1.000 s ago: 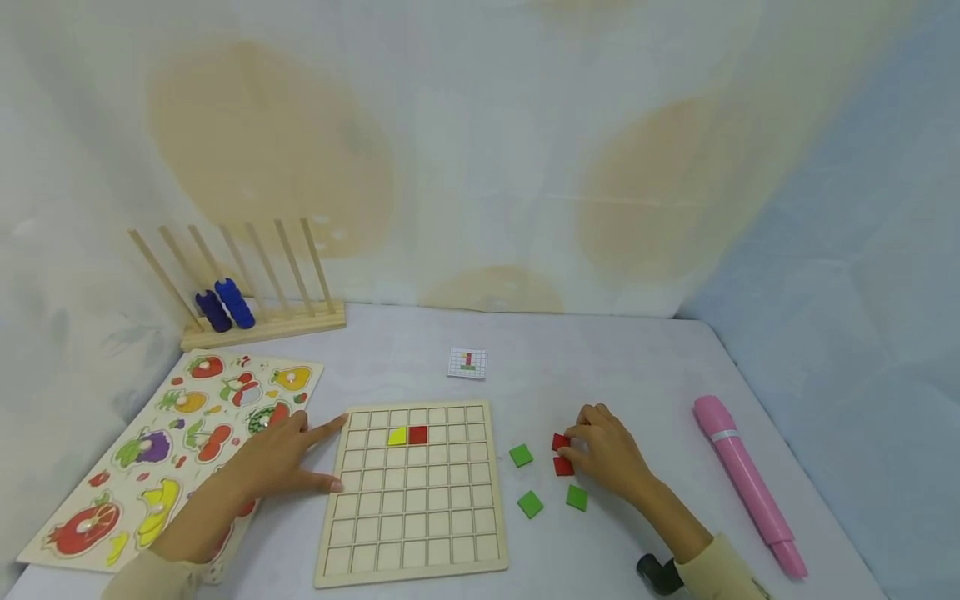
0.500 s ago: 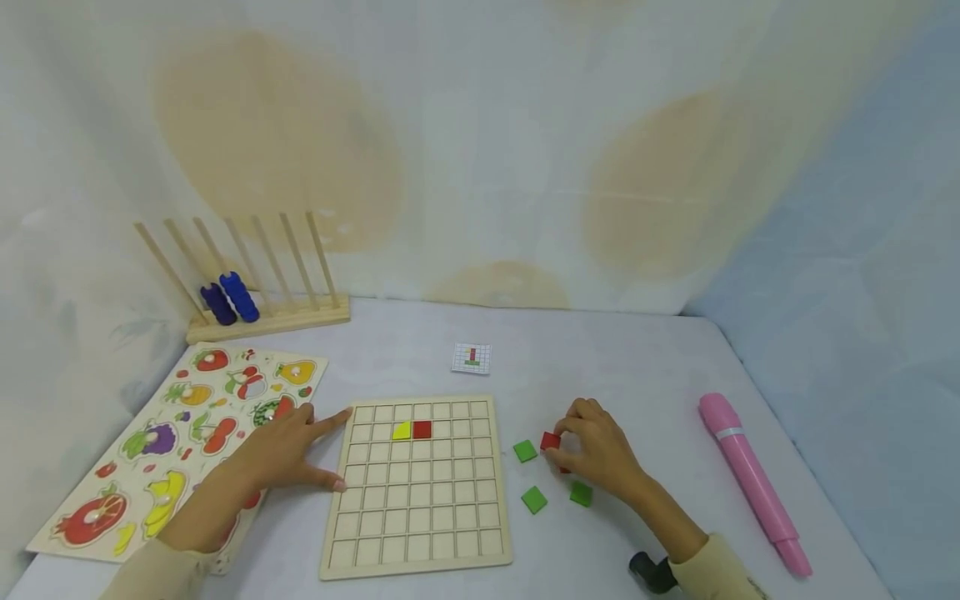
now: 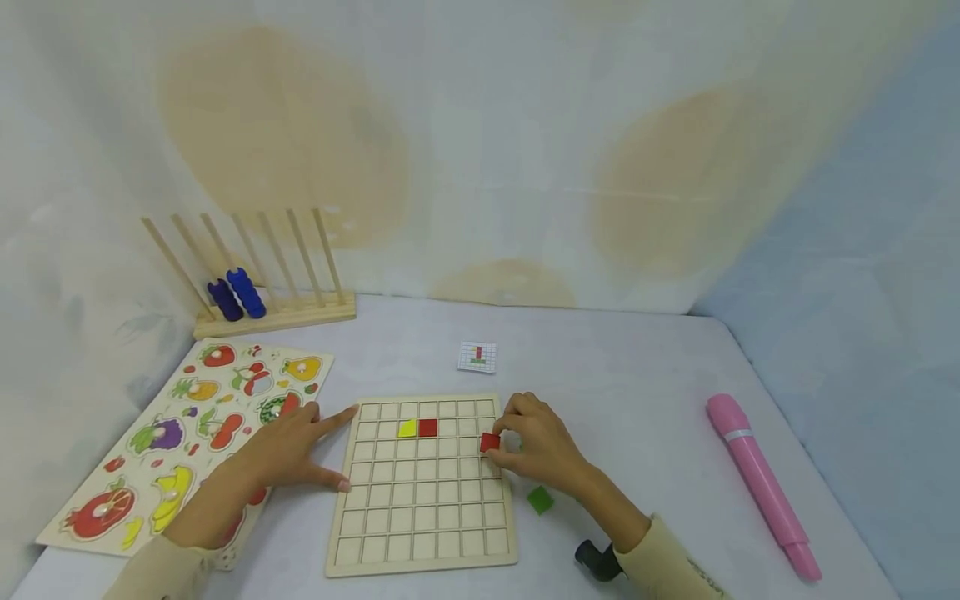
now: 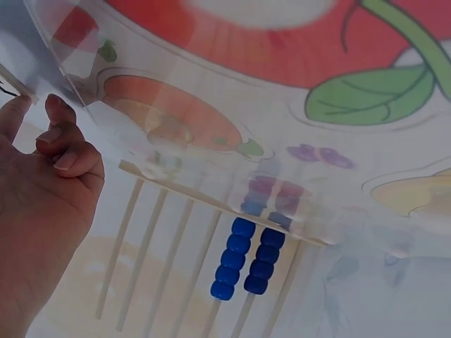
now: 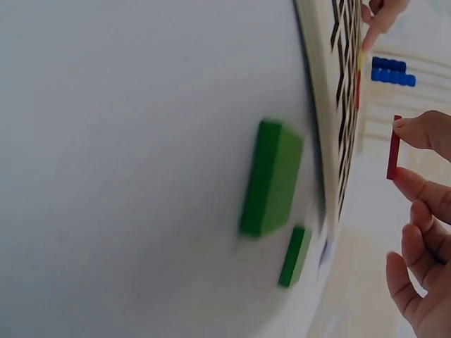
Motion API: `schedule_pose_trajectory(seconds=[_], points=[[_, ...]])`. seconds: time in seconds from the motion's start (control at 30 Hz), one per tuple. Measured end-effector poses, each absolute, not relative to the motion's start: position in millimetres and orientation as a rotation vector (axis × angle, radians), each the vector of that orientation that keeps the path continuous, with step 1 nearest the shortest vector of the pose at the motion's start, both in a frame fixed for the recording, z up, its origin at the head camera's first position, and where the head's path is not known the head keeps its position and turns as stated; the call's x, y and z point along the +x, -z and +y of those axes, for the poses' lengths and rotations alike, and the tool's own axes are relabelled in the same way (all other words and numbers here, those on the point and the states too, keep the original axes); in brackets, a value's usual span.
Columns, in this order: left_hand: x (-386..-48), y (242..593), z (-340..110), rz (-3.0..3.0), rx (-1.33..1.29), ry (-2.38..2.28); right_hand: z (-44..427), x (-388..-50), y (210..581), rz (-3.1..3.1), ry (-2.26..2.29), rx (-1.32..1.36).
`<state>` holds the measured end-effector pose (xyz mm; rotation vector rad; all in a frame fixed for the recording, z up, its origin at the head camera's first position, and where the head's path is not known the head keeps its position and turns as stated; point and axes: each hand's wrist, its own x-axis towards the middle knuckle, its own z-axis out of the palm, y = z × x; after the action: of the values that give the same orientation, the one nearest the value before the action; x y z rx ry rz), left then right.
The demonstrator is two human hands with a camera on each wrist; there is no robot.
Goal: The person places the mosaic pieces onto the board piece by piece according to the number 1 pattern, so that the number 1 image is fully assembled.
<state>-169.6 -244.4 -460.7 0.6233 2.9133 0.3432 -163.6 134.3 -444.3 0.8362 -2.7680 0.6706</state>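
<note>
My right hand (image 3: 542, 442) pinches a red square tile (image 3: 490, 442) between thumb and fingertip, over the right edge of the wooden grid board (image 3: 420, 518). In the right wrist view the held tile (image 5: 394, 148) appears edge-on, raised off the surface. My left hand (image 3: 288, 448) rests at the board's left edge, thumb and index finger spread and touching it. A yellow piece with a cut corner (image 3: 407, 428) and another red tile (image 3: 427, 427) sit side by side in the board's second row. One green tile (image 3: 540, 500) lies below my right hand; other loose tiles are hidden there.
A small pattern card (image 3: 477, 357) lies behind the board. On the left are a fruit puzzle board (image 3: 161, 467) and a peg abacus (image 3: 300, 313) with blue beads. A pink marker-shaped object (image 3: 765, 487) lies at the right. Two green tiles (image 5: 271, 179) show in the right wrist view.
My right hand has picked up a red tile from the table and carried it left to the board's right edge. The left hand has stayed at the board's left edge.
</note>
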Motion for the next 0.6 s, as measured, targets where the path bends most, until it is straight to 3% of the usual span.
schedule_pose_trajectory(seconds=[0.6], points=[[-167.2,457.6,-243.0,2.928,0.642,-0.372,80.5,-176.9,447.8,-2.806,-0.521,1.024]])
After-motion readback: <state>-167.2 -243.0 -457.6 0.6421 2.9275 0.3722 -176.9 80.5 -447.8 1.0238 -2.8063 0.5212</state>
